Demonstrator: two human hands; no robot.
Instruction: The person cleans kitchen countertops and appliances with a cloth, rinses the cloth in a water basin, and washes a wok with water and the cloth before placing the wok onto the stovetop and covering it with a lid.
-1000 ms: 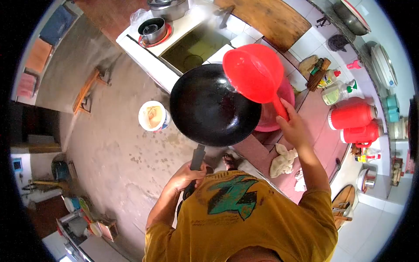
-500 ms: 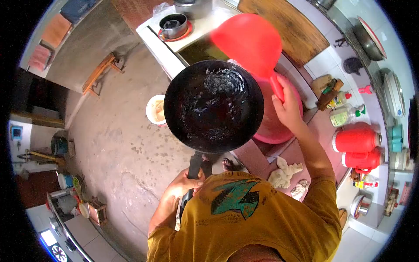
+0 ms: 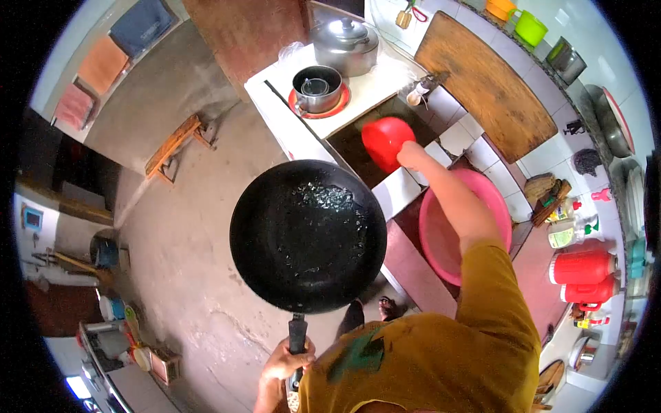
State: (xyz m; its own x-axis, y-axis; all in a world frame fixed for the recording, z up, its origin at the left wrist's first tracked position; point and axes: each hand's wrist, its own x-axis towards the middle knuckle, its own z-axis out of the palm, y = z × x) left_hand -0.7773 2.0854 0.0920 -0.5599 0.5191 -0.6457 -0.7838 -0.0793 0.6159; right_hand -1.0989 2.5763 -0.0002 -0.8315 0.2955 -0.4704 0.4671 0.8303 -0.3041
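My left hand point(image 3: 288, 359) is wrapped round the black handle of a wok point(image 3: 308, 234), low and to the left of my body. The wok's dark inside faces up and glistens with a little water. With my arm stretched forward, my right hand point(image 3: 413, 155) grips the handle of a red dipper point(image 3: 385, 141). That dipper is over a square water tank point(image 3: 348, 140) with dark water; I cannot tell whether it touches the water. Beneath my right forearm sits a large pink basin point(image 3: 435, 241).
On the white counter point(image 3: 272, 103) stand a lidded pot point(image 3: 344, 51) and a small pan point(image 3: 318, 93) on a red plate. A wooden board point(image 3: 485, 82) leans on the tiled wall. Red flasks point(image 3: 582, 267) and bottles line the right. A wooden bench point(image 3: 172, 148) stands at left.
The red dipper has moved from beside the wok, away from me to the tank. The wok now appears lower and further left, and the white bowl on the floor is no longer visible.
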